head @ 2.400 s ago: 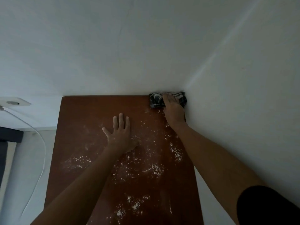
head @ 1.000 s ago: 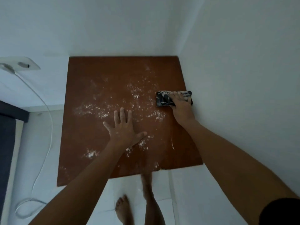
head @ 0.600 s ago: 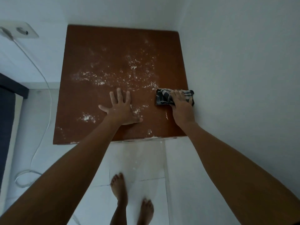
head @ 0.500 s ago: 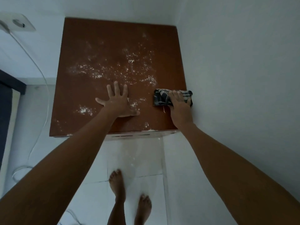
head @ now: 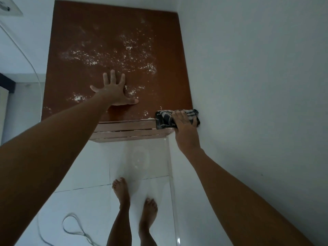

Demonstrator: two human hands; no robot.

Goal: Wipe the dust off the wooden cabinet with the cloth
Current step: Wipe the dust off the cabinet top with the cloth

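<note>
A person's right hand (head: pixel 184 121) grips a dark patterned cloth (head: pixel 165 118) at the front right corner of the wooden cabinet (head: pixel 165 50), the cloth hanging partly over the front edge and lying against the white wall (head: pixel 248 68). The left hand (head: pixel 115 91) rests flat on the cabinet top near its front edge, fingers spread wide and holding nothing, with white dust (head: pixel 110 57) scattered across the middle of the top behind it. Bare feet (head: pixel 122 190) stand on the white tiled floor (head: pixel 85 174) below, a thin white cable (head: pixel 74 228) looped at the left.
</note>
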